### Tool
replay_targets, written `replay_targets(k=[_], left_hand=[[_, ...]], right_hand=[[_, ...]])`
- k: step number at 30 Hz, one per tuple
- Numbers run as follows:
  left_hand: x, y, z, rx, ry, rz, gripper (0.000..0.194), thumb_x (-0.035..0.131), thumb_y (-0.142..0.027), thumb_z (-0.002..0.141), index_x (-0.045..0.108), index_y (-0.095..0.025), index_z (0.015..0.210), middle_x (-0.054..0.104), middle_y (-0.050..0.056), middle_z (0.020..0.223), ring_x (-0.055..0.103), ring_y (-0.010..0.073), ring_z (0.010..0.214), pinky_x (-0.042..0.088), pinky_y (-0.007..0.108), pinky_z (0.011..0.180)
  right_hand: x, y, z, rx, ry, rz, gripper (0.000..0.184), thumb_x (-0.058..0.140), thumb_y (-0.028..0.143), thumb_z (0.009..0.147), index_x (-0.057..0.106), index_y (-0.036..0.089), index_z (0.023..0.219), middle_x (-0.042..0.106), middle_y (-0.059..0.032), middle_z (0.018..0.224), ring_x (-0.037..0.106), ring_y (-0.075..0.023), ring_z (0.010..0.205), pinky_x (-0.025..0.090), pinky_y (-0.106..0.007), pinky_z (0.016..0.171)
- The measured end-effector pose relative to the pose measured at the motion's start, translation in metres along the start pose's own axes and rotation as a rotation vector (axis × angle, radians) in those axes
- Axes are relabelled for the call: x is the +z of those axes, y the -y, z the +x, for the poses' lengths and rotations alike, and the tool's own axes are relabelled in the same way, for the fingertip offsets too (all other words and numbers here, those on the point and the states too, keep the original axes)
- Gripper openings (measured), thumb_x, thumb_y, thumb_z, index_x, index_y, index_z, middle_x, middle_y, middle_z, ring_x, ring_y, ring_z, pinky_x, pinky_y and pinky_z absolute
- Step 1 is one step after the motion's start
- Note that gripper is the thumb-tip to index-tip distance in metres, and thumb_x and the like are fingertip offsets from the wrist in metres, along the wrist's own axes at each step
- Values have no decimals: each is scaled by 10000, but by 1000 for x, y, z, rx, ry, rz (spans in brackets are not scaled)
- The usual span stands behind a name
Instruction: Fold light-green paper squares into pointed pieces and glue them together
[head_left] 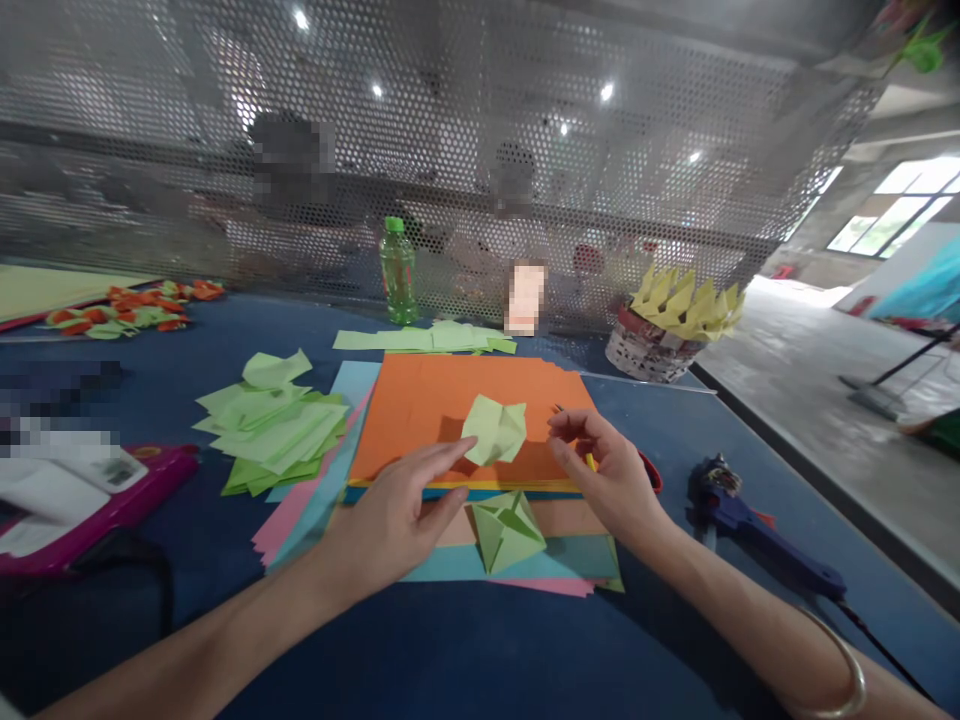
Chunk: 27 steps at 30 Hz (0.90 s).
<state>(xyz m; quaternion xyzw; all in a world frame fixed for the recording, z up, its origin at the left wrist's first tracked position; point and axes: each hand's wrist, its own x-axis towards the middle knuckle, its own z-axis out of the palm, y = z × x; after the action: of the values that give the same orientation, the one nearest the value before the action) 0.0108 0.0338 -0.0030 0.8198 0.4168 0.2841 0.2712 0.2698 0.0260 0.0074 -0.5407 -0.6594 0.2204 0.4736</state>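
Observation:
A small creased light-green paper square (pixel 495 430) rests over the orange paper (pixel 427 400) at the top of a stack of coloured sheets. My left hand (pixel 394 500) is open, fingers stretched out and thumb apart, its index fingertip at the square's left edge. To the right of the square, my right hand (pixel 604 470) has loosely bent fingers, thumb and index apart, with nothing visible between them. Partly hidden behind it is a red curved handle (pixel 651 472), perhaps of scissors. A folded green paper piece (pixel 508 530) lies nearer me, between my hands.
Left of the stack is a pile of green paper (pixel 277 430). A glue gun (pixel 765 530) lies at right. Behind stand a green bottle (pixel 398 275) and a basket (pixel 649 345) with yellow folded points. Orange-green folded pieces (pixel 135 308) lie far left, before a perforated metal screen (pixel 450 120).

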Motion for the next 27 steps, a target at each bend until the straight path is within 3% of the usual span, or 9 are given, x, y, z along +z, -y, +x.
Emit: replay_targets(k=[5, 8, 11, 15, 20, 27], left_hand=[[2, 4, -1, 41, -10, 23, 527, 462, -429, 1016, 371, -294, 1517, 599, 91, 1367, 624, 270, 1184, 595, 358, 834], [1, 1, -3, 106, -85, 116, 464, 468, -376, 1020, 435, -265, 1470, 644, 95, 1219, 629, 260, 1114, 562, 375, 848], [-1, -10, -9, 241, -152, 203, 301, 484, -271, 1020, 575, -238, 1304, 649, 78, 1112, 616, 240, 1052, 499, 400, 895], [2, -26, -20, 432, -33, 156, 260, 507, -161, 992, 628, -253, 1202, 644, 53, 1086, 606, 200, 1006, 487, 332, 839], [10, -35, -27, 524, 165, 211, 339, 569, -210, 962, 584, -255, 1297, 615, 67, 1276, 580, 254, 1135, 481, 414, 962], [12, -34, -28, 517, 218, 259, 294, 570, -244, 964, 605, -230, 1256, 653, 71, 1235, 609, 265, 1112, 503, 433, 965]], right_hand=[[-8, 10, -2, -61, 102, -112, 87, 591, 240, 918, 639, 215, 986, 670, -13, 934, 595, -155, 823, 444, -293, 732], [-15, 19, -3, -148, 314, -136, 93, 608, 149, 895, 645, 209, 956, 664, -11, 936, 602, -148, 847, 448, -273, 738], [-21, 25, -5, -216, 547, -127, 225, 589, 38, 870, 663, 214, 989, 642, -19, 1013, 604, -150, 927, 459, -271, 810], [-23, 26, -7, -242, 668, -135, 430, 511, -59, 855, 660, 235, 1130, 597, -34, 1075, 580, -158, 1005, 456, -282, 874], [-21, 23, -8, -305, 769, -183, 578, 471, -78, 856, 614, 279, 1287, 564, -49, 1096, 565, -170, 1018, 466, -304, 895], [-24, 21, -6, -299, 754, -214, 271, 534, 7, 896, 645, 206, 1044, 596, -63, 1088, 598, -184, 1008, 489, -327, 905]])
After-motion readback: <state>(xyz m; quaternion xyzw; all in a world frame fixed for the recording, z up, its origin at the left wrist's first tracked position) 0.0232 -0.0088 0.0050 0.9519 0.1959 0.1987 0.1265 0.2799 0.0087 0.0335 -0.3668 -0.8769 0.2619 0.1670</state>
